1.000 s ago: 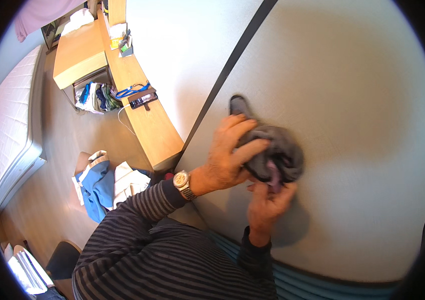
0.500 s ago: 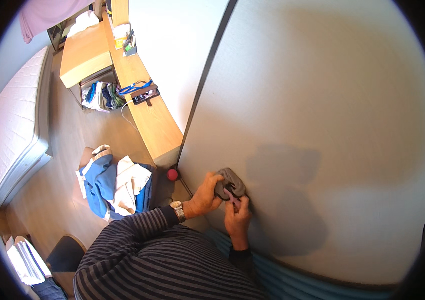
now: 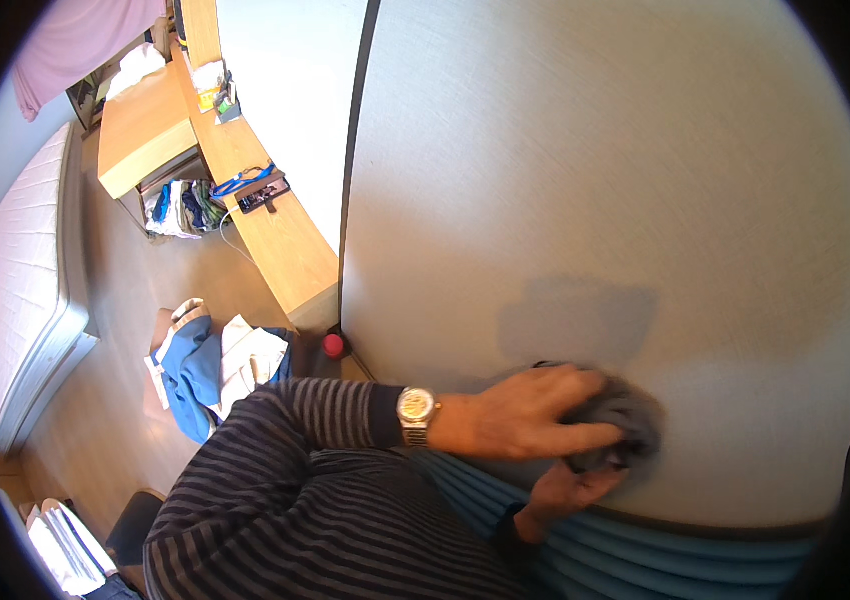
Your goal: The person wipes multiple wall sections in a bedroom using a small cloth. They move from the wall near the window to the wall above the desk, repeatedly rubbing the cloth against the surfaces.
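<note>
A dark grey cloth bundle (image 3: 622,415), rounded and soft like balled-up socks, is between my two hands in front of a large pale grey panel (image 3: 585,180). My left hand (image 3: 530,412), with a metal watch at the wrist, reaches across from the left and has its fingers over the bundle's upper and near side. Below it, my right hand (image 3: 570,490) grips the lower edge, its fingertips partly hidden by the cloth. Motion blurs the bundle's outline, and the inside of its fold is dark.
Blue and cream clothes (image 3: 205,360) lie heaped on the floor at left. Beyond them, a narrow wooden desk (image 3: 290,255) holds a phone (image 3: 263,196) and blue cord. A bare mattress (image 3: 20,280) stands far left. Blue-green ribbed fabric (image 3: 585,545) runs below the panel.
Both hands have carried the grey bundle to the right and slightly down across the panel. My left hand now covers more of it, and the pinkish bit at its opening has gone from sight.
</note>
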A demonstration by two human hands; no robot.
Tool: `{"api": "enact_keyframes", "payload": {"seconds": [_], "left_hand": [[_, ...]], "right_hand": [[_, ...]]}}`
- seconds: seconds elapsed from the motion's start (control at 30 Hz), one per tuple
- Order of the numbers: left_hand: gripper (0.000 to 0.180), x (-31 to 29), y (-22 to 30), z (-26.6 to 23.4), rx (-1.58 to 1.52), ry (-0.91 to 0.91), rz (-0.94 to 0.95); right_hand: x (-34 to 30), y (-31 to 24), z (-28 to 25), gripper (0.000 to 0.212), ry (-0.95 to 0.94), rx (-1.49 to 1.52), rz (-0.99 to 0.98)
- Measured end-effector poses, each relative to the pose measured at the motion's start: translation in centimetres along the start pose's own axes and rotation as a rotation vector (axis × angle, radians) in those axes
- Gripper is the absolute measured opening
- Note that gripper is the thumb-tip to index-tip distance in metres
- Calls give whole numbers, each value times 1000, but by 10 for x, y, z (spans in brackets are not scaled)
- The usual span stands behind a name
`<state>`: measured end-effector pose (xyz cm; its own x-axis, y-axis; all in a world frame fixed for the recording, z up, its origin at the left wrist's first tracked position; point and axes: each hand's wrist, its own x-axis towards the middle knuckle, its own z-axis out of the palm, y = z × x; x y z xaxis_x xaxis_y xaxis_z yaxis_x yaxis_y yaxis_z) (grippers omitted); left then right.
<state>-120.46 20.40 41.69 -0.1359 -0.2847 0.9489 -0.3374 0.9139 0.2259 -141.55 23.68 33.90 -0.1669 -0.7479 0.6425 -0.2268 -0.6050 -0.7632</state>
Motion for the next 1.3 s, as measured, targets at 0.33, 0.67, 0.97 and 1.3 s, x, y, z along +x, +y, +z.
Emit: {"api": "enact_keyframes", "payload": {"seconds": [0.33,0.67,0.97,1.3], "left_hand": [[31,120,-23,-47,151,435,288],[60,16,-91,-161,336,371,4],[64,-160,-104,-137,454,460,-518],[62,-237,-44,-24,274,225,-775]], "right_hand": [[90,-112,110,61,327,236,-108],[73,-95,222,51,-333,392,-50],[-2,-8,256,34,-783,-95,-22],[-70,76,131,24,-777,-70,312]]}}
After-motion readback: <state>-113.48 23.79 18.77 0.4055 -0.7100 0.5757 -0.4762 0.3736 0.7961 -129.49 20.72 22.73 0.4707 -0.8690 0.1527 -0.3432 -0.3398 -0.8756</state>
